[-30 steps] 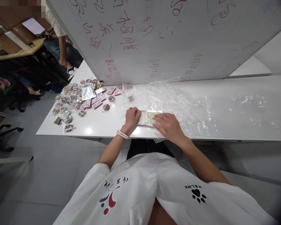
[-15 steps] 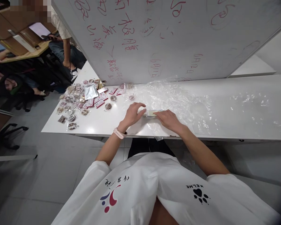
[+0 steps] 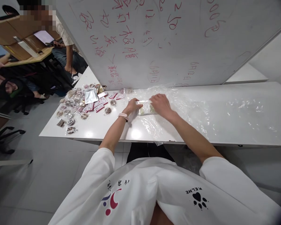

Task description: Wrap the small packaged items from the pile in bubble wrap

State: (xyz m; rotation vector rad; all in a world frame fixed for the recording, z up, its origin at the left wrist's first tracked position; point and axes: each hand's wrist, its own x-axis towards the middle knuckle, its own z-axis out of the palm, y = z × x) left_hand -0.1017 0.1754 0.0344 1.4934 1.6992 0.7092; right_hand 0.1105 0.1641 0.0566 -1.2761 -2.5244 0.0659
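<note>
A flat rectangular packet (image 3: pixel 145 108), pale green and white with small print, is between my hands over the clear plastic film. My left hand (image 3: pixel 131 107) grips its left end, the thumb lying on the top face. At the packet's right end, my right hand (image 3: pixel 162 105) has its fingers bent over the far edge; their tips are partly hidden. Crinkled clear film (image 3: pixel 152 126) spreads beneath and beside the packet.
Many small wrapped round pieces (image 3: pixel 76 97) lie in a heap at left, with red-and-white cards (image 3: pixel 99 107) and a silver pouch (image 3: pixel 91 95). A whiteboard (image 3: pixel 135 40) stands behind the white table (image 3: pixel 114 128). Another person (image 3: pixel 69 56) sits at far left.
The packet has turned from nearly edge-on to show its broad printed face. My right hand has moved up and left along it, and my left hand has closed on its left end.
</note>
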